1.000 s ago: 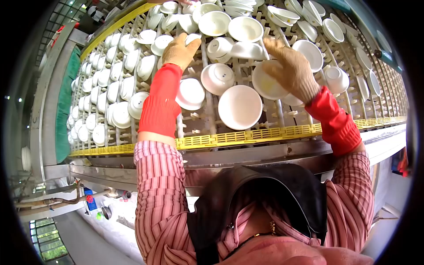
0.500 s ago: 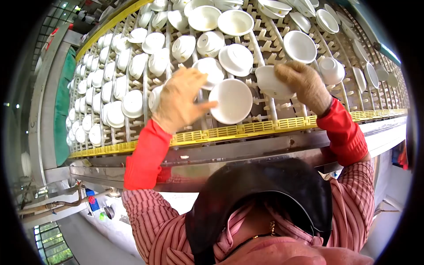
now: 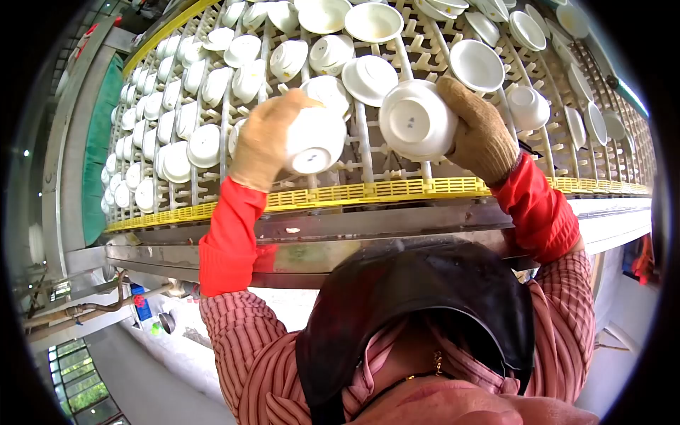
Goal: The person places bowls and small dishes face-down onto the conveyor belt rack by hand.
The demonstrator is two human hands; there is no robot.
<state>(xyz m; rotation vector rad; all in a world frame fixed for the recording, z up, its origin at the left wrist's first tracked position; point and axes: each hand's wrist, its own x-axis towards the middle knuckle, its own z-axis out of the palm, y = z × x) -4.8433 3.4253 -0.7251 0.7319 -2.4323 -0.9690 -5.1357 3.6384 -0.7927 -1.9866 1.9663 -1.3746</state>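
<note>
My left hand [image 3: 263,138], in a tan glove, is closed on a white bowl [image 3: 315,145] turned with its underside toward me. Its fingers wrap behind the bowl's left side. My right hand [image 3: 482,131], also gloved, grips the right side of another white bowl [image 3: 413,122], whose base faces up with a small mark on it. Both bowls are over the pegged conveyor [image 3: 368,159], close to its near yellow edge. Just beyond them sit an upturned white dish [image 3: 370,79] and an open white bowl [image 3: 477,65].
Several rows of small white bowls [image 3: 204,145] stand tilted among the pegs on the left. White plates [image 3: 595,120] lean on the right. A yellow guard strip [image 3: 397,188] and a metal ledge [image 3: 382,244] run along the near side. A green flap [image 3: 103,156] hangs at the left end.
My left hand has closed on the bowl that lay upright before it and tipped it over. My right hand has turned its bowl base-up and shifted it slightly left.
</note>
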